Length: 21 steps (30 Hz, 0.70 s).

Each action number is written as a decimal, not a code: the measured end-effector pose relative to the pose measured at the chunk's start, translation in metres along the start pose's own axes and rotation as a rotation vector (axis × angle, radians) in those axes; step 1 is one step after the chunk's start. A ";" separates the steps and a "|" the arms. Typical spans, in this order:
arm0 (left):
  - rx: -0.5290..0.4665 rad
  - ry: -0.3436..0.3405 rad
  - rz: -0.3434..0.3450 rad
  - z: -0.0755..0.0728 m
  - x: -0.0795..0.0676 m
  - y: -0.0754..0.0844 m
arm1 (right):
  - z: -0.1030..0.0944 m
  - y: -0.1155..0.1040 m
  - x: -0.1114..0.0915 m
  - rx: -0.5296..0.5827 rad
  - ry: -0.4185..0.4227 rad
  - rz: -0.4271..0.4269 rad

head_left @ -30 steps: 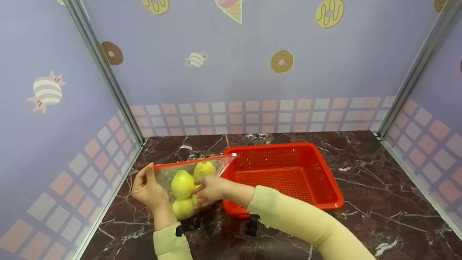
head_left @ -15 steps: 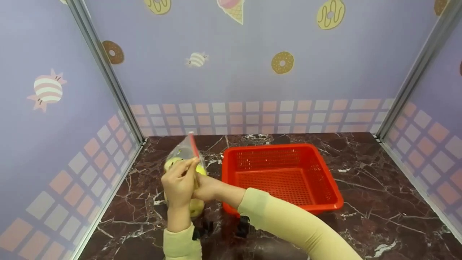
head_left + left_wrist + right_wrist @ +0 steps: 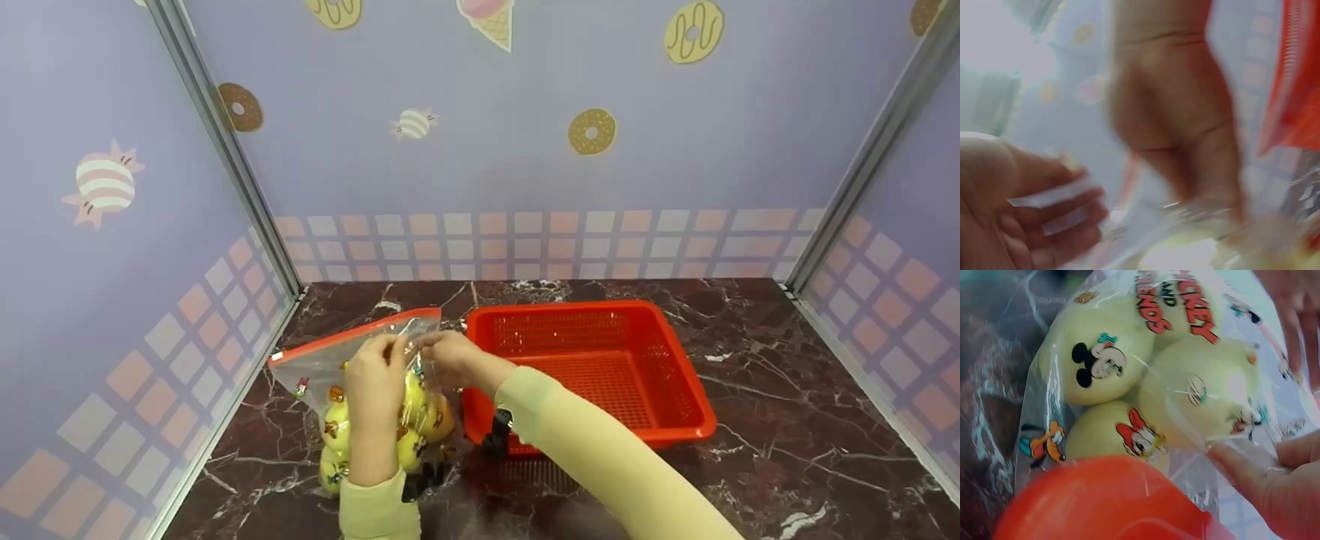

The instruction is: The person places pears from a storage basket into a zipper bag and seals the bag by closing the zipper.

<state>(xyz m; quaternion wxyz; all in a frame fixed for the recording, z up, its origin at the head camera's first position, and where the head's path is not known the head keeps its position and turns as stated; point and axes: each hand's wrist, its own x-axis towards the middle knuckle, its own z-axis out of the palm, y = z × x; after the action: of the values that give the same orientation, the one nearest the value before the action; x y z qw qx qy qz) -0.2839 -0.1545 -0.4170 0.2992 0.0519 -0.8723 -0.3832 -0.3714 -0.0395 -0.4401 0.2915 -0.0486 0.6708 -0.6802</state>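
A clear zip bag [image 3: 322, 360] with a red zip strip and printed cartoon figures stands upright at the left of the head view, several round yellow-green fruits [image 3: 431, 420] inside it. My left hand [image 3: 377, 382] pinches the plastic below the strip and covers part of the bag; in the left wrist view, plastic shows across its curled fingers [image 3: 1081, 208]. At the bag's right side, just under the strip's end, my right hand [image 3: 457, 356] holds the plastic between thumb and fingers, as the right wrist view shows closely. The left wrist view is blurred.
A red plastic basket [image 3: 570, 307] with perforated walls stands right of the bag, its near-left corner close to the fruits and its far side under the right forearm's line. Patterned panels [image 3: 525, 172] enclose the dark marble tabletop [image 3: 780, 360] at the back and sides.
The bag was turned: its white slider went from the right end to the left, and the printed side now faces me. The right hand moved from the bag's front to its right edge.
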 end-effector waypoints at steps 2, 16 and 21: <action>0.109 -0.100 -0.120 -0.015 -0.002 -0.002 | 0.000 0.000 0.002 -0.010 0.052 0.005; 0.390 -0.517 -0.217 0.015 0.013 -0.048 | -0.011 0.002 0.002 -0.286 0.326 -0.161; 0.329 -0.384 -0.120 0.033 0.018 -0.071 | 0.001 0.007 -0.014 -0.712 0.259 -0.246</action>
<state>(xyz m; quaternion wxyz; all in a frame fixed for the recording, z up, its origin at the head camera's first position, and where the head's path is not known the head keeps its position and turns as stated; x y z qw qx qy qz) -0.3269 -0.1896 -0.4754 0.0922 0.0776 -0.9592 -0.2558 -0.3566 -0.0335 -0.4420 0.0860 -0.1404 0.8850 -0.4356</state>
